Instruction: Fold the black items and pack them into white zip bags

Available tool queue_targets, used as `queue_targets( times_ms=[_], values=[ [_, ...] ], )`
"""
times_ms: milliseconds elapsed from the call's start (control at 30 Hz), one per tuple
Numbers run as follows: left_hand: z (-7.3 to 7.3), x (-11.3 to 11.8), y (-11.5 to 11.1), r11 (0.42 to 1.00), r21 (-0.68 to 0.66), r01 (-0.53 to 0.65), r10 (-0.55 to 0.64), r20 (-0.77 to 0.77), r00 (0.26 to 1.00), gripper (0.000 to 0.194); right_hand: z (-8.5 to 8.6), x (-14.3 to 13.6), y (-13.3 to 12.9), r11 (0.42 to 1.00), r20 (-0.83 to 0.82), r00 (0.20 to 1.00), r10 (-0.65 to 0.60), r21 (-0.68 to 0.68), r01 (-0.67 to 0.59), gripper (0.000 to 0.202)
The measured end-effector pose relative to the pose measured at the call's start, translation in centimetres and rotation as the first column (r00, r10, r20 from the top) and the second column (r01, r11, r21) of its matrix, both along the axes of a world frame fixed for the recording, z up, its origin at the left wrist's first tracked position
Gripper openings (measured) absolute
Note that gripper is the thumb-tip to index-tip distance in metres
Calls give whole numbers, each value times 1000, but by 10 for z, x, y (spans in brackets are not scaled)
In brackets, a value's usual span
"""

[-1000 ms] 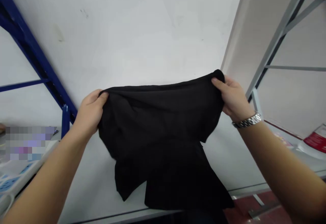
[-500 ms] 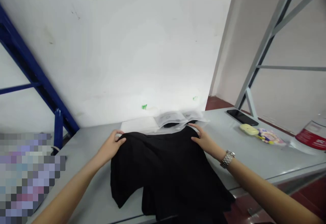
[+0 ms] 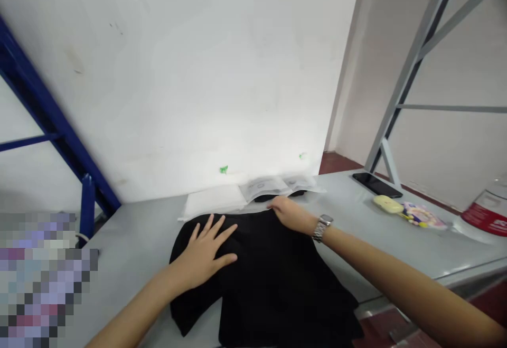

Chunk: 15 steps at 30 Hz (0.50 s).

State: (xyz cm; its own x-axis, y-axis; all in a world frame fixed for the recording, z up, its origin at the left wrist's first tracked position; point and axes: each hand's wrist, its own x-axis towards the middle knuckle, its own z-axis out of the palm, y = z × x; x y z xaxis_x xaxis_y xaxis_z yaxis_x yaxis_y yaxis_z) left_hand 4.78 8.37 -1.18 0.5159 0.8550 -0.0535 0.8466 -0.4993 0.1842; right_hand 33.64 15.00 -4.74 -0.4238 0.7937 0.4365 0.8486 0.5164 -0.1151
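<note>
A black garment [image 3: 269, 274] is spread over the grey table, its far edge fairly straight and a short sleeve-like or leg-like part at its left. Whether it is a top or shorts I cannot tell. My left hand [image 3: 206, 255] lies flat on its upper left part, fingers spread. At the far edge, my right hand [image 3: 291, 213], with a metal-band watch [image 3: 322, 227] on the wrist, pinches the cloth. Just beyond the garment lie white translucent plastic bags [image 3: 265, 185], with something black showing at them.
A phone [image 3: 377, 185], a pale yellow case [image 3: 388, 204] and a colourful charm [image 3: 422, 215] lie on the right of the table [image 3: 348, 205]. A red-labelled bottle [image 3: 487, 210] stands at the right edge. A white panel [image 3: 222, 84] rises behind; blue [image 3: 51, 105] and grey frames flank it.
My left hand has let go of the garment's upper left corner and now lies flat on the cloth. My right hand has moved left along the far edge.
</note>
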Motion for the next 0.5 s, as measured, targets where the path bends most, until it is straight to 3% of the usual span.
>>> queue_targets(
  times_ms=[67,200,367,500],
  values=[
    [-2,5,3,992,-126,8,-11,-21,1000,66,-2,-18,14,998,95,994,51,33,-55,35],
    [-9,2,9,983,-183,-5,8,18,1000,67,-7,-38,45,983,207,977,-56,185,17,35],
    [-12,-1,7,983,-186,4,8,60,998,66,-5,-40,67,948,283,946,-156,311,64,21],
    [-17,-3,4,986,-169,-4,19,89,996,65,12,-28,61,911,267,938,-219,402,98,16]
  ],
)
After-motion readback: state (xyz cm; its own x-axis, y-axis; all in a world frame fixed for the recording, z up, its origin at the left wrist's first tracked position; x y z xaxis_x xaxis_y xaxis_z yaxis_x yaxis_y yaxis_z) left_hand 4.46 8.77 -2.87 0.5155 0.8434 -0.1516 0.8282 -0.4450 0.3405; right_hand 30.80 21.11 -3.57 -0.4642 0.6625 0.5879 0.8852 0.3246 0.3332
